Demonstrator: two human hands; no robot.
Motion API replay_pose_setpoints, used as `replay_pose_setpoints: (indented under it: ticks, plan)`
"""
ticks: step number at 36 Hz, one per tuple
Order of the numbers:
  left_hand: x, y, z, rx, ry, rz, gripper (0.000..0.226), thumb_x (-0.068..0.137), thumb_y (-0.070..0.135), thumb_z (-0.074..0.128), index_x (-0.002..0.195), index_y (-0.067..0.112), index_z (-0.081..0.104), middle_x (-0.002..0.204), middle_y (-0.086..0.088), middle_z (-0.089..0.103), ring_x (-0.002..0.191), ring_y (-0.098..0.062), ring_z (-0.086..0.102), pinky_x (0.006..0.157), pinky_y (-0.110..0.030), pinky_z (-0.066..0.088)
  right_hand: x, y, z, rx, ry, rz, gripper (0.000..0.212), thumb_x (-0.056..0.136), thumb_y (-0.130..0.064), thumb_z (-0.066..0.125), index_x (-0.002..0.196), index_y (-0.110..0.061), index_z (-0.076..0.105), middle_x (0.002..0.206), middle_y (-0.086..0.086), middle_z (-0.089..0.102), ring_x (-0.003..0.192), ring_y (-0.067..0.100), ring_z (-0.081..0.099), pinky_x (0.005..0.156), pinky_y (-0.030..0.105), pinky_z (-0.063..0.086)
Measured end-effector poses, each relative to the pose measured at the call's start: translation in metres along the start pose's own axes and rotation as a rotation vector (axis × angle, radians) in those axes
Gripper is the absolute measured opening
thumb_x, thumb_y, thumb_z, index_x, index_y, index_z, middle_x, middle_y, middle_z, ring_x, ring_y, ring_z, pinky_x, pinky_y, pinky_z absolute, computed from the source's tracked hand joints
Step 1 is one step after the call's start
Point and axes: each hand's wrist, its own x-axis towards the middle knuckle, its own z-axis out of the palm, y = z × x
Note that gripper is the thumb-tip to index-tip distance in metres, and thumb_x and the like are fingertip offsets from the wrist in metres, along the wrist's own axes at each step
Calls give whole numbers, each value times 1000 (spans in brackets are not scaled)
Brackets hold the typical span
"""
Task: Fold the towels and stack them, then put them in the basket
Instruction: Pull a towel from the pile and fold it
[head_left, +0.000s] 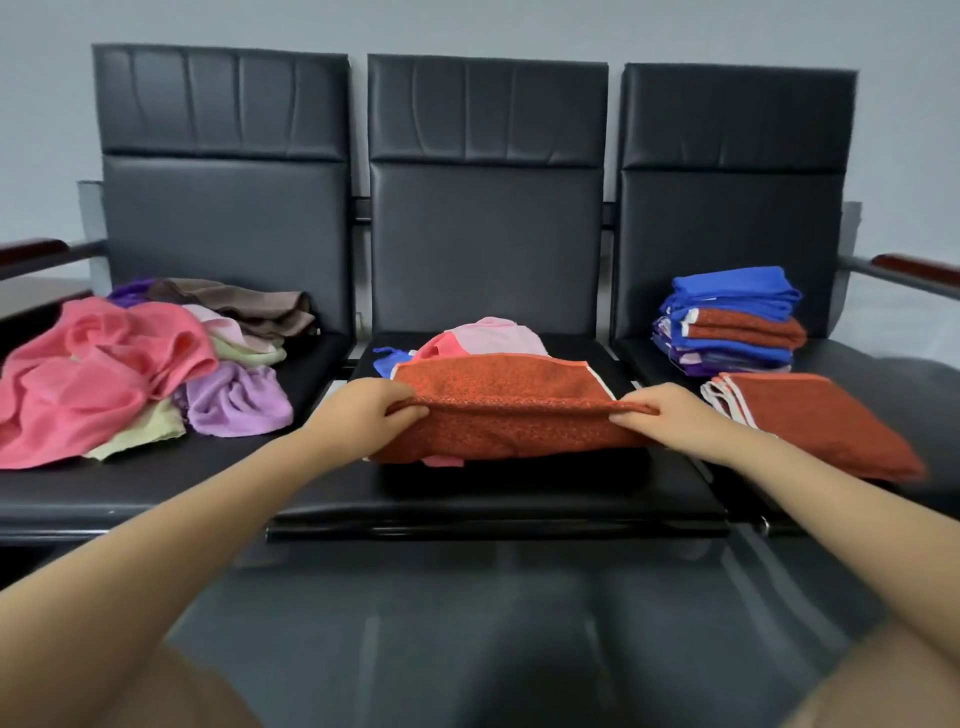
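A red-orange towel lies half folded on the middle seat of a black three-seat bench. My left hand pinches its left end at the fold. My right hand pinches the right end. Under and behind it sit a pink towel and a bit of blue cloth. A heap of unfolded towels, pink, purple, pale green and brown, covers the left seat. On the right seat stands a stack of folded towels, blue, red and purple, with a folded red-orange towel in front of it.
The bench backrests rise behind the seats against a pale wall. Wooden armrests stick out at both ends. Dark glossy floor lies between me and the bench. No basket is in view.
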Motion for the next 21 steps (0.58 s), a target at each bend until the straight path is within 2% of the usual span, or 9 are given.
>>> replay_pose_setpoints:
  ticks: [2,4,6,8,10,14,16,18,21]
  plan:
    - [-5,-3,-2,-98,20,-18,57,78,61,35,80,11,63,77,1,62,75,-19,56,73,-37,46,-6,1,-2,73,-20,35,22,92,-21,64,81,-4,71,67,4,60,63,1,51,77,11,31]
    - [-10,-2,-2,-207,19,-36,49,82,57,37,80,14,61,75,1,62,75,-21,56,74,-37,45,-10,2,-2,154,-5,63,19,93,-21,64,87,-6,74,78,2,67,73,3,56,85,18,35]
    - [-12,5,-4,-308,40,-74,21,91,40,45,75,31,56,71,10,58,74,-18,54,74,-33,42,-14,0,-1,278,35,88,13,93,-21,63,94,-16,76,89,1,72,81,7,62,83,22,44]
    - [-10,10,-5,-361,85,-99,30,99,23,48,73,36,48,72,16,54,78,-16,51,76,-29,36,-16,-4,-1,345,59,119,14,95,-22,61,96,-16,74,89,1,72,79,12,64,72,25,48]
    - [-7,15,-7,-377,88,-130,29,101,16,46,75,31,46,73,13,51,81,-16,49,77,-27,33,-15,-6,-1,380,63,137,20,96,-21,59,100,-7,72,92,5,72,82,16,65,78,31,50]
    - [-4,14,-6,-370,19,-157,28,101,19,46,74,27,52,74,11,53,80,-13,50,78,-26,34,-14,-6,-3,352,-52,188,25,97,-24,57,100,-3,71,95,8,72,86,16,66,86,31,49]
    - [-5,10,-1,-351,-61,-145,27,100,24,48,76,19,58,71,12,53,74,-11,49,77,-26,34,-14,-4,0,266,-120,190,26,97,-25,57,90,-5,71,85,4,70,78,8,64,78,22,48]
    - [-6,4,6,-306,-111,-118,35,93,39,46,82,10,62,76,0,61,77,-16,55,77,-29,37,-12,-1,5,139,-94,142,30,97,-26,58,82,-3,69,79,6,68,71,5,59,69,20,45]
    - [-1,-9,15,-276,-95,-101,45,88,43,43,91,3,64,86,-9,67,84,-23,59,81,-32,41,-6,2,10,81,-3,73,25,95,-26,61,81,-8,71,77,0,69,74,7,59,71,24,43]
